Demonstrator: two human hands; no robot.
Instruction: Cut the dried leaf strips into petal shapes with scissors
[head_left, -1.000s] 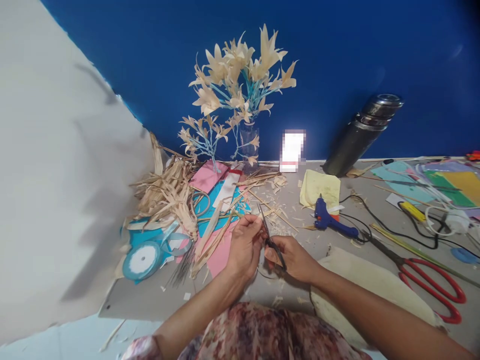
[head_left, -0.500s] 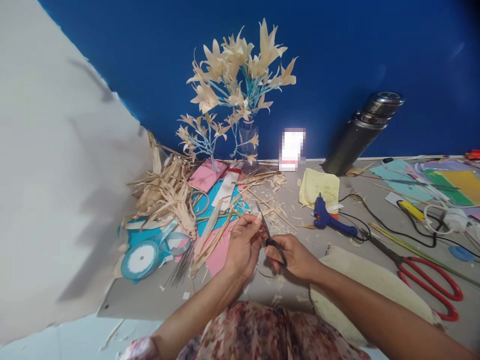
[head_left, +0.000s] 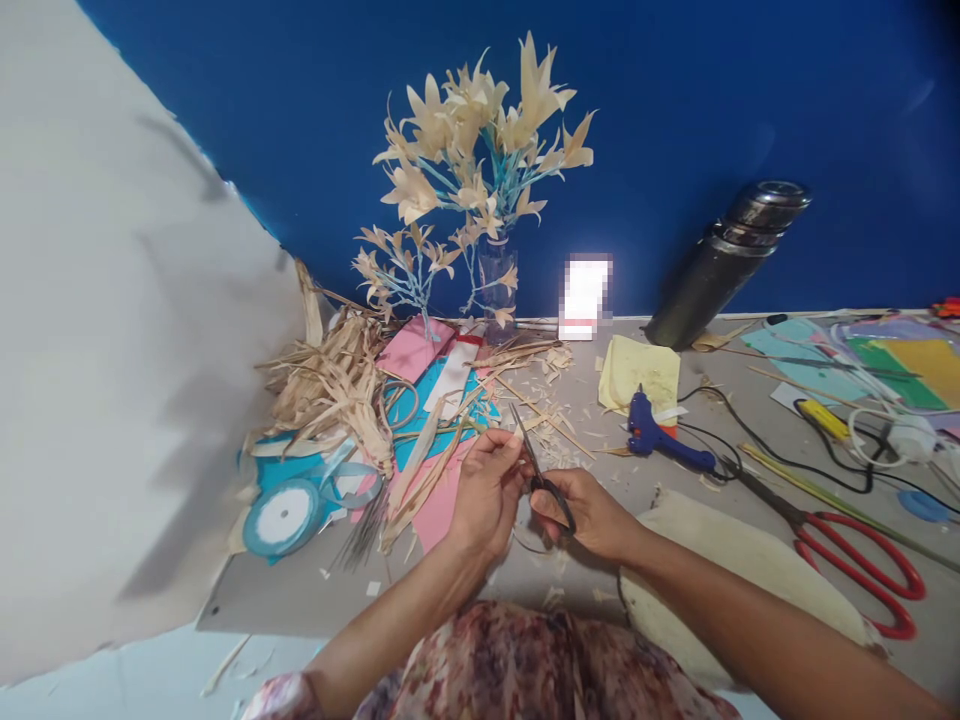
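Small black-handled scissors are in my right hand, its fingers closed through the handles. The blades point up and away, beside the fingertips of my left hand. My left hand is closed in a pinch; what it grips is too small and covered to make out. Beneath and beyond my hands, pale cut scraps and thin strips litter the grey table. Long dried corn husk strips lie left of my left hand, over pink paper and blue sheets.
Pale husk flowers stand in a clear vase at the back, near a corn husk heap. A blue ribbon roll lies left. Rightward are a blue glue gun, red-handled scissors, a leaning dark flask and cables.
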